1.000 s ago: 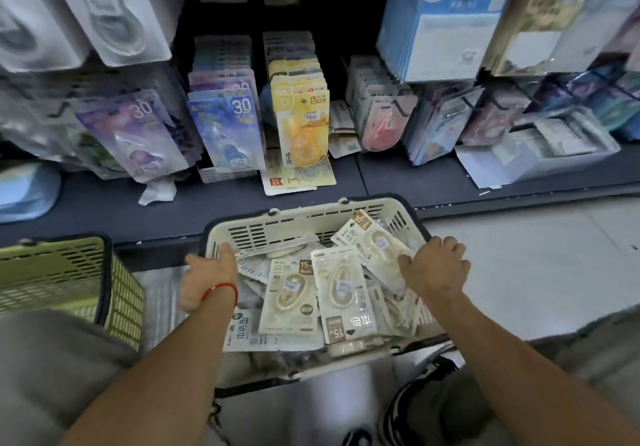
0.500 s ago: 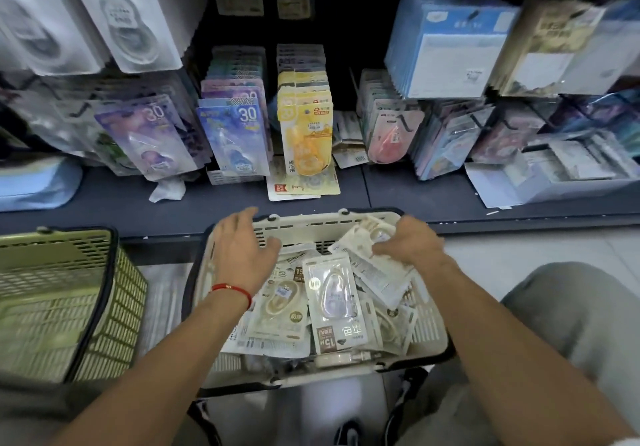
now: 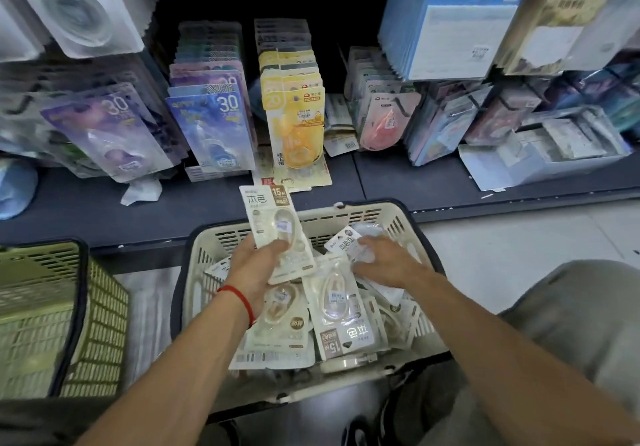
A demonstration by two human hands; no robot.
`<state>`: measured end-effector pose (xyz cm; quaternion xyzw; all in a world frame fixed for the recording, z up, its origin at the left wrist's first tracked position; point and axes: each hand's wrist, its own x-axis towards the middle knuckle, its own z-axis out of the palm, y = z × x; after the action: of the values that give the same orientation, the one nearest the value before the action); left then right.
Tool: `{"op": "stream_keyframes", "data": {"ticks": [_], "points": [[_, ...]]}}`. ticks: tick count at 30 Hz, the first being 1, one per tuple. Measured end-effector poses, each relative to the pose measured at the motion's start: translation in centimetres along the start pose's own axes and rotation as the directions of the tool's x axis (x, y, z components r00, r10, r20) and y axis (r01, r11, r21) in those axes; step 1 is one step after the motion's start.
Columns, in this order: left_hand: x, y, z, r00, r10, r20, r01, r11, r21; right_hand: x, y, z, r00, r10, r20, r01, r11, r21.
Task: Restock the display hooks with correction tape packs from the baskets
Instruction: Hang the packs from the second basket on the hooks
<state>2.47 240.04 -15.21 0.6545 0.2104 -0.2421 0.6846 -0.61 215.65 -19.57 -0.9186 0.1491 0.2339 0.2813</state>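
- We are holding one cream correction tape pack (image 3: 273,227) in our left hand (image 3: 258,269); thumb and fingers are curling round its lower half, its printed header standing up past the fingertips, above the basket's far rim.
- Our right hand (image 3: 384,262) is resting on the loose packs (image 3: 341,310) just beside the left; its fingers are curling over a tilted pack (image 3: 348,243), and we are reading that as a light hold, though the fingertips are partly hidden.
- Both hands are working over the cream basket (image 3: 401,217), which is lying heaped with the same packs beneath the palms.
- Judgement: we are gathering stock, so we are wanting each pack facing the same way, header up, before stacking it against the one in the left hand; that is keeping the hang holes lined up.
- Beyond the fingertips, the yellow packs (image 3: 294,113) and blue packs (image 3: 214,127) are hanging on the display; we cannot tell which hook is taking the cream ones.
- To the left of the left wrist, a green basket (image 3: 41,307) is sitting.
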Motion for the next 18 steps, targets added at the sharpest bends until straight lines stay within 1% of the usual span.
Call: {"op": "stream_keyframes", "data": {"ticks": [1, 2, 3, 5, 6, 7, 8, 9, 10, 11, 12, 13, 14, 15, 16, 17, 18], "points": [[0.3, 0.1, -0.4, 1.0, -0.03, -0.01, 0.029, 0.999, -0.017, 0.2, 0.6, 1.0, 0.998, 0.03, 0.047, -0.026, 0.996, -0.088], [0.6, 0.1, -0.8, 0.999, -0.047, -0.01, 0.047, 0.999, -0.01, 0.3, 1.1, 1.9, 0.997, 0.035, 0.063, -0.027, 0.993, -0.117], [0.8, 0.0, -1.2, 0.999, -0.052, -0.007, 0.052, 0.999, 0.009, 0.2, 1.4, 2.6, 0.999, 0.01, 0.043, -0.006, 0.995, -0.103], [0.8, -0.2, -1.7, 0.999, -0.046, 0.009, 0.045, 0.998, 0.035, -0.4, 1.9, 3.1, 0.998, -0.044, -0.046, 0.043, 0.999, -0.007], [0.8, -0.4, -1.9, 0.999, -0.043, 0.022, 0.042, 0.998, 0.042, -0.9, 2.0, 3.0, 0.992, -0.049, -0.112, 0.052, 0.998, 0.025], [0.7, -0.4, -2.0, 0.999, -0.038, 0.028, 0.036, 0.998, 0.053, -1.5, 2.2, 2.7, 0.977, -0.038, -0.211, 0.045, 0.999, 0.031], [0.6, -0.5, -2.1, 0.999, -0.024, 0.026, 0.023, 0.998, 0.065, -2.1, 2.3, 2.4, 0.94, -0.019, -0.341, 0.028, 0.999, 0.02], [0.5, -0.6, -2.0, 1.0, 0.001, 0.016, -0.002, 0.997, 0.081, -2.7, 2.4, 2.0, 0.878, -0.001, -0.478, 0.007, 1.0, 0.01], [0.3, -0.7, -2.0, 0.999, 0.039, 0.009, -0.039, 0.994, 0.102, -3.4, 2.3, 1.5, 0.8, 0.031, -0.6, -0.009, 0.999, 0.04], [0.2, -0.7, -1.8, 0.997, 0.08, 0.007, -0.08, 0.989, 0.121, -4.2, 2.0, 0.9, 0.716, 0.086, -0.693, -0.001, 0.993, 0.122], [0.1, -0.7, -1.6, 0.994, 0.11, 0.011, -0.11, 0.985, 0.132, -4.8, 1.5, 0.3, 0.648, 0.162, -0.744, 0.027, 0.972, 0.234], [0.0, -0.7, -1.1, 0.992, 0.126, 0.016, -0.127, 0.983, 0.134, -5.3, 1.0, -0.3, 0.612, 0.229, -0.757, 0.072, 0.937, 0.341], [-0.1, -0.6, -0.5, 0.991, 0.128, 0.029, -0.131, 0.983, 0.13, -5.7, 0.3, -0.8, 0.621, 0.284, -0.731, 0.122, 0.886, 0.448], [-0.4, -0.5, 0.1, 0.992, 0.122, 0.046, -0.126, 0.984, 0.122, -6.0, -0.5, -1.1, 0.665, 0.322, -0.674, 0.165, 0.817, 0.552], [-0.6, -0.4, 0.8, 0.992, 0.106, 0.067, -0.113, 0.988, 0.106, -6.3, -1.5, -1.2, 0.728, 0.33, -0.601, 0.193, 0.742, 0.642], [-1.0, -0.3, 1.5, 0.993, 0.08, 0.093, -0.087, 0.993, 0.082, -6.5, -2.5, -1.1, 0.786, 0.321, -0.528, 0.197, 0.679, 0.707], [-1.4, -0.2, 1.9, 0.99, 0.055, 0.131, -0.062, 0.997, 0.054, -6.6, -3.4, -0.8, 0.832, 0.304, -0.464, 0.182, 0.64, 0.746]]}}
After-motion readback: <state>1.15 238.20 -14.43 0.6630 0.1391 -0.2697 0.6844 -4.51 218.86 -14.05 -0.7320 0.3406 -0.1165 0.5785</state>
